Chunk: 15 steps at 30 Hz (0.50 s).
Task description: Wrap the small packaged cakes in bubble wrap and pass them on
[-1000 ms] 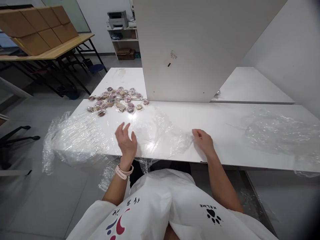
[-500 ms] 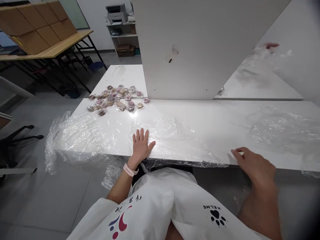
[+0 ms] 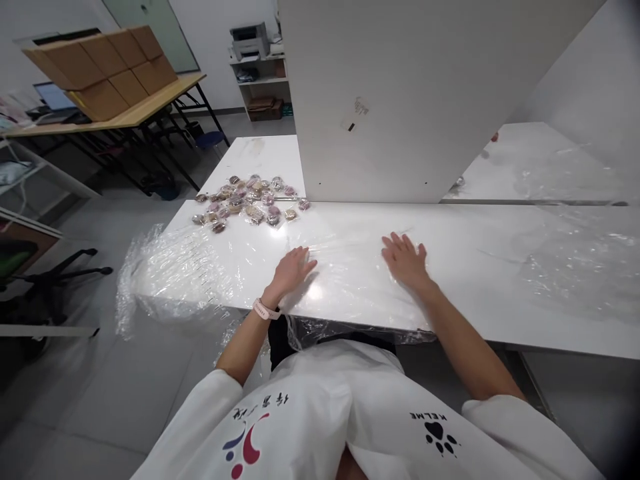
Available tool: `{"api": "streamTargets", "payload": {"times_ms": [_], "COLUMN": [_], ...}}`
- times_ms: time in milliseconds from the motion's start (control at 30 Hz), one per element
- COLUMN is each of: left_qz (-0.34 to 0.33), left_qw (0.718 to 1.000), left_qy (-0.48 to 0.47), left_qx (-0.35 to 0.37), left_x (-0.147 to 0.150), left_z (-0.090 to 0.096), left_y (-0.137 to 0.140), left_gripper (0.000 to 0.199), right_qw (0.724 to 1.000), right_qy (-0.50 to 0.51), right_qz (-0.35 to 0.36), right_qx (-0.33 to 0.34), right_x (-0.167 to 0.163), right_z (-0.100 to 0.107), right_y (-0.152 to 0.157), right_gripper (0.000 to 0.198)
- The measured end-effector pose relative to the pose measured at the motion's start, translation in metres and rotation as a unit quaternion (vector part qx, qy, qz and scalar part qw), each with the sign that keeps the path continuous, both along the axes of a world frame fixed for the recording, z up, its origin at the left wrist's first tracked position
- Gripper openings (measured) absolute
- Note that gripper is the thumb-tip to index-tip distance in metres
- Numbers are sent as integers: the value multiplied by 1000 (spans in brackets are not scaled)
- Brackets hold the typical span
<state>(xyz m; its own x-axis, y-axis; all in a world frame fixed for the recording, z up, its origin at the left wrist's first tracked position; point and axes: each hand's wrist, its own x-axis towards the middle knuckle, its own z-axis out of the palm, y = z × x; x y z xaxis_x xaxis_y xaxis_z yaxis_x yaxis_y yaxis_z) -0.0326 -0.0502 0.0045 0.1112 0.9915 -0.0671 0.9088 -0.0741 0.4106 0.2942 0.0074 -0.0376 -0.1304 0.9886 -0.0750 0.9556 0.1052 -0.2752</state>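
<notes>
A clear plastic sheet [image 3: 345, 267] lies spread over the white table [image 3: 465, 267] in front of me, its near edge hanging over the table's front. On its left part is my left hand [image 3: 293, 272], fingers stretched and slightly bent, a pale pink band at the wrist. My right hand [image 3: 406, 261] rests on or just over the sheet's right part with its fingers spread. Neither hand grips anything. Beyond my left hand, several small round items in clear wrappers [image 3: 254, 213] lie loosely heaped, brown, pink and yellowish.
A stack of clear plastic bags [image 3: 180, 267] overhangs the table's left end. More crumpled clear plastic [image 3: 575, 267] lies at the right. A tall white panel [image 3: 380, 100] rises behind the table. Cardboard boxes [image 3: 115, 73] stand on a wooden desk at the far left.
My right hand has moved left and forward from the table's front edge onto the plastic sheet, its fingers spreading. The left hand has shifted slightly, and the sheet looks flatter.
</notes>
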Motion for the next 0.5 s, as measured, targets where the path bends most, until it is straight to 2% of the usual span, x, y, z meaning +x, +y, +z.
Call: {"api": "streamTargets", "payload": {"times_ms": [67, 133, 200, 267, 300, 400, 500], "left_qz": [73, 147, 170, 137, 110, 45, 38], "left_qw": [995, 983, 979, 980, 979, 976, 977], "left_qy": [-16, 23, 87, 147, 168, 198, 205], "left_qx": [59, 108, 75, -2, -35, -73, -53], "left_x": [-13, -28, -41, -53, -57, -61, -55], "left_z": [10, 19, 26, 31, 32, 31, 26], "left_y": [26, 60, 96, 126, 136, 149, 145], "left_gripper": [53, 46, 61, 80, 82, 62, 43], "right_qw": [999, 998, 997, 997, 997, 996, 996], "right_qy": [-10, -11, -8, -2, 2, 11, 18], "right_qz": [-31, -42, -42, -41, -40, -39, -42], "right_qx": [26, 48, 59, 66, 67, 73, 82], "right_x": [15, 22, 22, 20, 19, 20, 21], "right_z": [-6, -9, -11, -13, -14, -16, -16], "right_y": [14, 19, 20, 19, 19, 20, 21], "right_gripper": [60, 61, 62, 61, 61, 60, 59]}}
